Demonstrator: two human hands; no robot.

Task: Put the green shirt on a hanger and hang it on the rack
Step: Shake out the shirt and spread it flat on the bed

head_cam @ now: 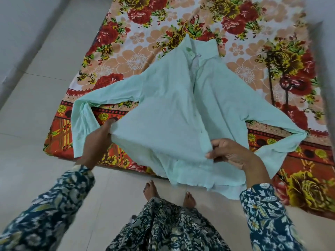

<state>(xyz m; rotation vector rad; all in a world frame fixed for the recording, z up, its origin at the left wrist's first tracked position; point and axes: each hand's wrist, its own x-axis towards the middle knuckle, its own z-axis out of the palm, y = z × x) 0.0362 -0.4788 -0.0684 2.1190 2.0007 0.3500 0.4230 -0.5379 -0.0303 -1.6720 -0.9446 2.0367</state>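
Floor [36,105]: pale tiles; the person stands barefoot at the edge of the bedding.
Mattress [253,51]: low, under a flowered sheet of red, peach and yellow.
Green shirt [172,109]: spread front-up on the mattress, collar at the far end, both sleeves flung wide, hem lifted toward the person.
Left hand [98,142]: grips the shirt's left side, fabric bunched in curled fingers.
Right hand [230,153]: pinches the cloth near the hem, thumb on top.
Step in hand: picking the shirt up.
Next move: probably fetching a hanger; neither hanger nor rack shows here.
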